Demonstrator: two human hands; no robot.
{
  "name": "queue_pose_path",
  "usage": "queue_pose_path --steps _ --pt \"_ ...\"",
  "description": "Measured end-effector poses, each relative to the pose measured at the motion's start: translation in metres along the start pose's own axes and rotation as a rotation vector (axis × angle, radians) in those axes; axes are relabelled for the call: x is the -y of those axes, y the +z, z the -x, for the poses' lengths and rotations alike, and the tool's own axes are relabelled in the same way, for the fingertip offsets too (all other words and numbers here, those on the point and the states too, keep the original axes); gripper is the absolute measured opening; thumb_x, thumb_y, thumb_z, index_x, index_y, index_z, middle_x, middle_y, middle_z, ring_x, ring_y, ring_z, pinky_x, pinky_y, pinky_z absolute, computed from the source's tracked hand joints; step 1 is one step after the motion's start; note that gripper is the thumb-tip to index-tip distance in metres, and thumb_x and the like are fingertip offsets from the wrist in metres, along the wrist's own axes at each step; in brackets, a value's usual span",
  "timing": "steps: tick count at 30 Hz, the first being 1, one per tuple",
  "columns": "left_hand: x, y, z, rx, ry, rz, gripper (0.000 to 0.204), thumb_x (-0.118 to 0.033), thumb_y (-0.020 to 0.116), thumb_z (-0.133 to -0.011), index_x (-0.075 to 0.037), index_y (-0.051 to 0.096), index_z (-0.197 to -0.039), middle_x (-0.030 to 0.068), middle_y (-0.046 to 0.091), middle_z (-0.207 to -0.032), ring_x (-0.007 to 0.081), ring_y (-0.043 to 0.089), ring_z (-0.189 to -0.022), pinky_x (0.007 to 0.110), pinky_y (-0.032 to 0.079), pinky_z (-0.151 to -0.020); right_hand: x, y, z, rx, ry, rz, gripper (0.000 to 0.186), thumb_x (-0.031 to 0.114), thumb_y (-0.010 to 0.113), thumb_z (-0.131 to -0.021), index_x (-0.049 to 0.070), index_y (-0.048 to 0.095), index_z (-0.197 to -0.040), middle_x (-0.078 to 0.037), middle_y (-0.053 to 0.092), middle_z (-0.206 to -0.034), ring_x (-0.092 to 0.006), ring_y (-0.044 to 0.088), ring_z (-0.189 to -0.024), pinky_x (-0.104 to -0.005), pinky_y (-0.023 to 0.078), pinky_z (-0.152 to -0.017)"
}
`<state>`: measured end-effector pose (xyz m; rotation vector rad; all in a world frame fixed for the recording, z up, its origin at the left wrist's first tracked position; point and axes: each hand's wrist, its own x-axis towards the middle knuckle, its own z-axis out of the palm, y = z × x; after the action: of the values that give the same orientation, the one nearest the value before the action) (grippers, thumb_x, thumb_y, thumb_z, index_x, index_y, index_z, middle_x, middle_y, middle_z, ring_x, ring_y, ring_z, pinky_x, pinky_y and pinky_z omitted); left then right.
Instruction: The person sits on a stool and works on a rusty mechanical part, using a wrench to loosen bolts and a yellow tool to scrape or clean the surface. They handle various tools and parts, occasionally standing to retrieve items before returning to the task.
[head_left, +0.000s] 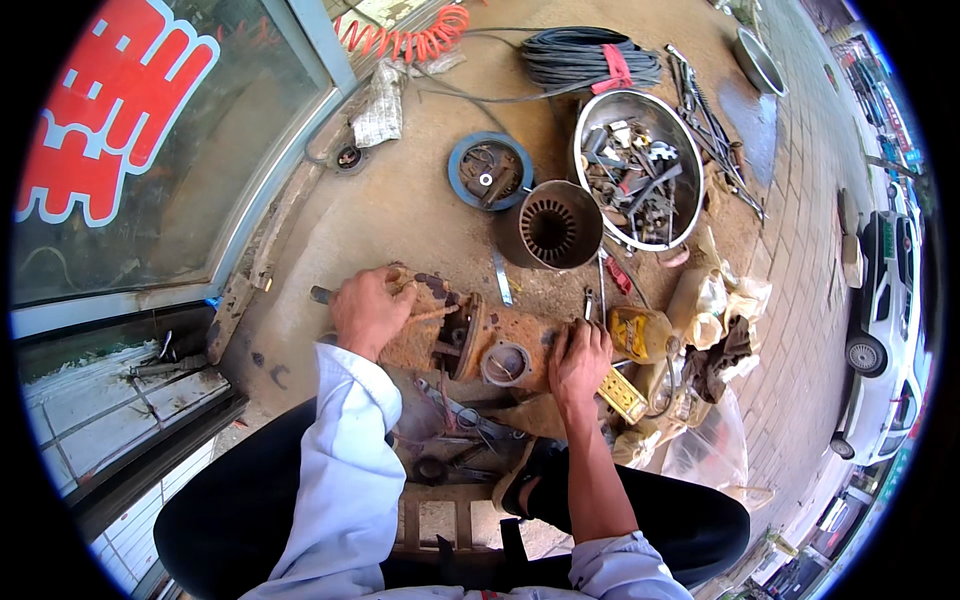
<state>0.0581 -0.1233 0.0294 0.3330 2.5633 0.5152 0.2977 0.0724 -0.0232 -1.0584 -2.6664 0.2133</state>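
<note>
In the head view, the left hand (372, 312) lies part-curled over the left end of a rusty brown cylindrical metal housing (520, 328); the right hand (580, 365), fingers bent, rests on its right end. How firmly either grips, I cannot tell. The housing lies crosswise between them. Beyond stands a dark-brown slotted metal cylinder (517, 237); just right of the right hand, an amber plastic jug (642, 336).

Way through: front-left. Right side jammed.
Bare floor (385, 220) between door (200, 250) and blue pan (454, 172), past left hand (370, 312). Cylinder (515, 232) blocks ahead of housing (535, 335), basin (697, 175) beyond it to the right. Jug (640, 335) and bags (700, 297) crowd right hand (580, 363).
</note>
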Motion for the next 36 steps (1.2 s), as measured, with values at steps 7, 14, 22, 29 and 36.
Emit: queue_pose_path --steps 7,14,22,29,36 --pt "-0.060 0.010 -0.129 -0.206 0.313 0.142 0.016 -0.014 0.071 -0.080 -0.006 0.074 -0.094 0.0181 0.072 -0.094 0.0339 0.070 -0.086 0.042 0.054 -0.078 0.004 -0.001 -0.005 0.089 0.015 -0.021 0.020 0.017 0.060 -0.088 0.001 0.067 -0.099 -0.017 0.068 -0.110 -0.0378 0.058 -0.114 -0.0498 0.044 -0.097" --pt "-0.071 0.069 -0.223 -0.246 0.559 -0.149 0.018 -0.010 0.074 -0.081 -0.011 0.075 -0.099 0.0117 0.066 -0.100 0.0340 0.064 -0.100 0.045 0.053 -0.084 0.005 0.002 -0.002 0.073 0.022 -0.031 0.020 0.016 0.061 -0.086 0.002 0.067 -0.099 -0.013 0.068 -0.110 -0.0352 0.058 -0.116 -0.0495 0.042 -0.099" --pt "-0.085 0.090 -0.241 -0.237 0.664 -0.331 0.020 -0.007 0.067 -0.080 -0.011 0.076 -0.096 0.0136 0.064 -0.104 0.0339 0.063 -0.104 0.048 0.055 -0.085 0.004 0.001 -0.003 0.079 0.010 -0.007 0.016 0.014 0.062 -0.087 0.003 0.065 -0.097 -0.014 0.067 -0.107 -0.0363 0.061 -0.111 -0.0488 0.044 -0.097" --pt "-0.076 0.099 -0.254 -0.272 0.632 -0.338 0.015 -0.007 0.066 -0.080 -0.009 0.075 -0.092 0.0166 0.064 -0.106 0.0382 0.065 -0.102 0.050 0.054 -0.083 0.006 0.006 -0.008 0.058 -0.027 -0.022 0.013 0.013 0.062 -0.088 0.003 0.064 -0.096 -0.014 0.068 -0.107 -0.0362 0.061 -0.110 -0.0482 0.045 -0.096" --pt "-0.080 0.070 -0.239 -0.204 0.639 -0.047 0.016 -0.015 0.071 -0.085 -0.009 0.075 -0.099 0.0169 0.072 -0.096 0.0340 0.070 -0.088 0.042 0.055 -0.081 0.003 0.007 -0.002 0.006 -0.023 -0.013 0.015 0.014 0.062 -0.087 0.003 0.065 -0.097 -0.013 0.069 -0.105 -0.0356 0.062 -0.109 -0.0480 0.046 -0.095"
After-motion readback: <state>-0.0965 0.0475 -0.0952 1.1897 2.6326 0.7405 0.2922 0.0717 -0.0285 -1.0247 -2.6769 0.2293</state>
